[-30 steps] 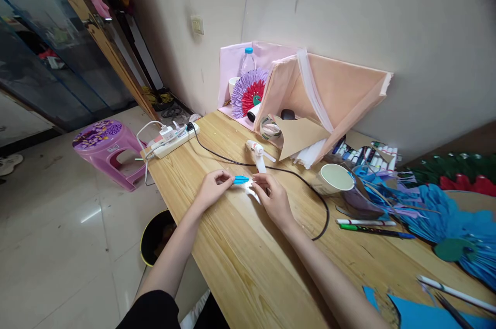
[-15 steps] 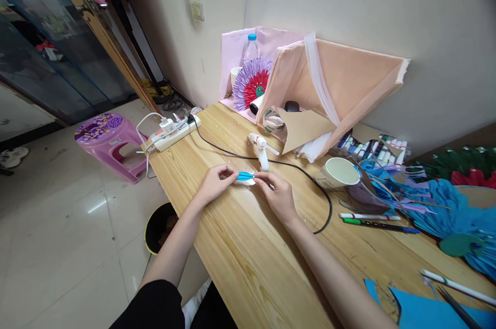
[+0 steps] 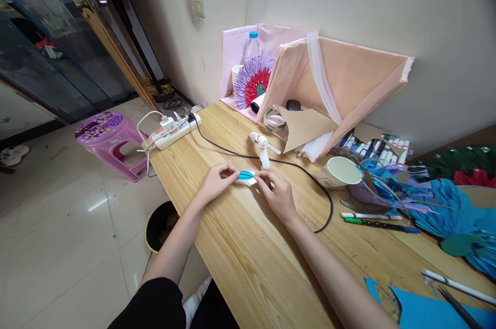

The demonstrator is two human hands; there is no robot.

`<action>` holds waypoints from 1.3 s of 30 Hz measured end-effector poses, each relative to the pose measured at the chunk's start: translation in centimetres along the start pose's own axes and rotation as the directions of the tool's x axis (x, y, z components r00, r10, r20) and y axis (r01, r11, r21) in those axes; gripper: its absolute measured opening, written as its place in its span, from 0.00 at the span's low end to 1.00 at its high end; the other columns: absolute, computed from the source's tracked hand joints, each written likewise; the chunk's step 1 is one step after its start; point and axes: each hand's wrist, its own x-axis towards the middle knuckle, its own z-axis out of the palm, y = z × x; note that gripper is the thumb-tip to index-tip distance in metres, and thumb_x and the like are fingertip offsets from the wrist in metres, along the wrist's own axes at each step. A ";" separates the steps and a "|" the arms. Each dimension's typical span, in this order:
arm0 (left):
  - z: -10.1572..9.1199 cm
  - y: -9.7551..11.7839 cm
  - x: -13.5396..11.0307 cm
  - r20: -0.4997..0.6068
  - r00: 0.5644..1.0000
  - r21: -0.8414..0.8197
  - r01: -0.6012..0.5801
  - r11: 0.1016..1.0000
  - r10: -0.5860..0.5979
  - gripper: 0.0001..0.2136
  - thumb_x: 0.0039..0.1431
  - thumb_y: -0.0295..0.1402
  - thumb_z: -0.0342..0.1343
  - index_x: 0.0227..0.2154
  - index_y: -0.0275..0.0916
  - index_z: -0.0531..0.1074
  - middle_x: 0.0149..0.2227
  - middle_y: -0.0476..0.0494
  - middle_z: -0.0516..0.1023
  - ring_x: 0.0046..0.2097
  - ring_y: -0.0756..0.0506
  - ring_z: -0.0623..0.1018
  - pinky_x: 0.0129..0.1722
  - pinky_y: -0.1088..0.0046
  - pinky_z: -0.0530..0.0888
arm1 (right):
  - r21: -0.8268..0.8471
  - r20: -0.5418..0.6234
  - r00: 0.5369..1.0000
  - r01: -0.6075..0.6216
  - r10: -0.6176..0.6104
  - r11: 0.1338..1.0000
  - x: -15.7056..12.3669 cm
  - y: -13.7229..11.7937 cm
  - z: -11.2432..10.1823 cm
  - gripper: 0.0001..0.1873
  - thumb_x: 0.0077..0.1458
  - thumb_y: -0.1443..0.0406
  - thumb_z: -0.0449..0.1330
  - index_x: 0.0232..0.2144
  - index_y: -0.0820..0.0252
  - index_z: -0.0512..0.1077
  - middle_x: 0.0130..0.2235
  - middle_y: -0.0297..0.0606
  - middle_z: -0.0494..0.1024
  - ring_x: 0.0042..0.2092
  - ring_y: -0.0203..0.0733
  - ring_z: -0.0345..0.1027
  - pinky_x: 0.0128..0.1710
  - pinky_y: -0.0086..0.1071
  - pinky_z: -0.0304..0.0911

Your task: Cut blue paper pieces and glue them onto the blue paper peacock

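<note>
A small blue leaf-shaped paper piece is held just above the wooden table. My left hand pinches its left tip, fingers closed. My right hand pinches its right tip, fingers closed too. A white glue gun lies just beyond the hands, its black cord looping to the right.
A power strip sits at the table's far left corner. A paper cup, pens, markers and blue paper fans crowd the right. Pink and peach boards lean on the wall. A pink stool and a bin stand on the floor.
My right hand closed in from beside the blue piece and now pinches its right tip. The view shifted slightly; the hands stay in the same spot.
</note>
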 end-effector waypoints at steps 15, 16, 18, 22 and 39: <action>-0.1 -0.3 0.1 0.003 1.000 -0.028 0.005 1.000 -0.005 0.10 0.51 0.37 0.57 0.25 0.34 0.71 0.27 0.47 0.73 0.30 0.50 0.73 0.34 0.74 0.69 | 0.038 -0.035 0.999 -0.003 0.004 0.999 -0.1 -0.3 -0.2 0.04 0.56 0.65 0.56 0.33 0.58 0.71 0.33 0.37 0.75 0.34 0.38 0.70 0.35 0.31 0.66; -0.1 -0.3 0.1 0.006 1.000 -0.024 0.008 1.000 -0.007 0.10 0.51 0.37 0.57 0.25 0.34 0.71 0.27 0.47 0.73 0.31 0.50 0.73 0.34 0.74 0.69 | 0.040 -0.038 0.999 0.001 0.000 0.999 -0.1 -0.3 -0.2 0.04 0.56 0.65 0.56 0.34 0.58 0.71 0.33 0.37 0.75 0.34 0.38 0.70 0.35 0.32 0.67; -0.1 -0.3 0.0 0.015 1.000 -0.021 0.012 1.000 -0.012 0.10 0.51 0.38 0.57 0.26 0.34 0.71 0.27 0.46 0.74 0.31 0.50 0.73 0.34 0.74 0.70 | 0.039 -0.032 0.999 0.021 -0.020 0.999 -0.1 -0.3 -0.3 0.04 0.55 0.66 0.56 0.34 0.58 0.71 0.33 0.37 0.75 0.34 0.39 0.70 0.35 0.32 0.67; 0.0 -0.2 0.0 0.038 0.999 -0.028 0.016 0.999 -0.015 0.10 0.51 0.38 0.57 0.26 0.34 0.71 0.27 0.47 0.74 0.30 0.49 0.73 0.34 0.73 0.70 | 0.018 -0.007 0.997 0.071 -0.071 0.997 -0.1 -0.2 -0.2 0.04 0.56 0.67 0.56 0.34 0.58 0.70 0.33 0.37 0.75 0.35 0.39 0.69 0.35 0.31 0.67; 0.1 -0.4 0.0 0.045 0.998 -0.033 0.036 0.999 -0.034 0.10 0.51 0.38 0.57 0.26 0.34 0.71 0.27 0.46 0.74 0.31 0.50 0.73 0.34 0.73 0.70 | -0.013 0.013 0.997 0.071 -0.070 0.997 -0.2 0.1 0.0 0.06 0.59 0.65 0.51 0.32 0.57 0.67 0.32 0.37 0.72 0.34 0.40 0.68 0.34 0.32 0.65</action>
